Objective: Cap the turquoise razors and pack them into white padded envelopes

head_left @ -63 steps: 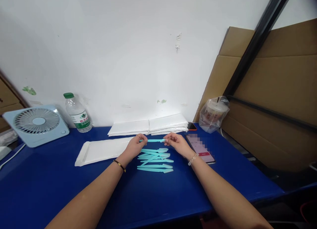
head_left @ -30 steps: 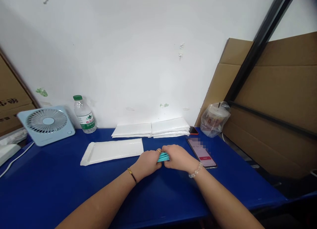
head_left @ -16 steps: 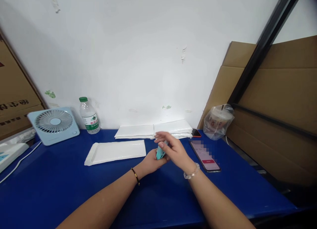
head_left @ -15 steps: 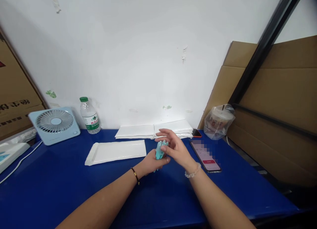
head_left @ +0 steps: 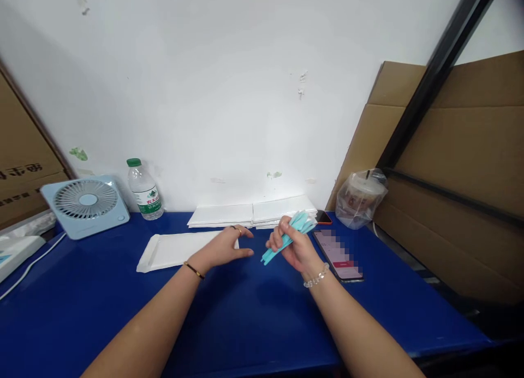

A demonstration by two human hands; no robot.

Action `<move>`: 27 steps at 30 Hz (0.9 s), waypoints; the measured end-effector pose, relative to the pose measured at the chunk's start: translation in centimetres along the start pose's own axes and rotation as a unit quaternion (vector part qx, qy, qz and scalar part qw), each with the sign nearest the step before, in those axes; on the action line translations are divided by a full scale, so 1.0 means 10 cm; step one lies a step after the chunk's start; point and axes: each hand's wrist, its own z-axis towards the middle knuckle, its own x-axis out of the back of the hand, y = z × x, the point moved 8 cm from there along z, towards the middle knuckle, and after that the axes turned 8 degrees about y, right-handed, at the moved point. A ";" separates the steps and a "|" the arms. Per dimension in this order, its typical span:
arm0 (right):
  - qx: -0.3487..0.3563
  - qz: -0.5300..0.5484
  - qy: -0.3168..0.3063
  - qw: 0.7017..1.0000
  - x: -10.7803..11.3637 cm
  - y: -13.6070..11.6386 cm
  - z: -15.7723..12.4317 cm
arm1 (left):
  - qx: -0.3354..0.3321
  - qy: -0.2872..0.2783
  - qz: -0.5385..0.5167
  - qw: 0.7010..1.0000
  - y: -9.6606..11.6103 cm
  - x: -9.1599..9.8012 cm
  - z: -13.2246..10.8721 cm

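A bundle of thin light-blue strips (head_left: 301, 223) is gripped in my right hand (head_left: 295, 247), its narrow ends poking out toward the lower left. My left hand (head_left: 224, 246) is empty, with fingers apart, over the right part of a white flat packet (head_left: 172, 249). Behind both hands, white flat packets lie in two stacks, a left one (head_left: 221, 214) and a right one (head_left: 278, 208), against the wall.
On the blue table (head_left: 245, 323), a blue fan (head_left: 85, 203) and a water bottle (head_left: 145, 191) stand at the left. A phone (head_left: 338, 255), another phone (head_left: 324, 218) and a bagged cup (head_left: 360, 198) are at the right, near cardboard (head_left: 462, 192).
The light-blue bundle has passed from my left hand to my right hand. My left hand has let go, opened and moved left over the white packet.
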 end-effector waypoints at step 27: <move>-0.065 0.188 0.294 0.935 1.00 0.01 0.22 | 0.282 -0.022 0.235 0.930 -0.61 1.02 -0.13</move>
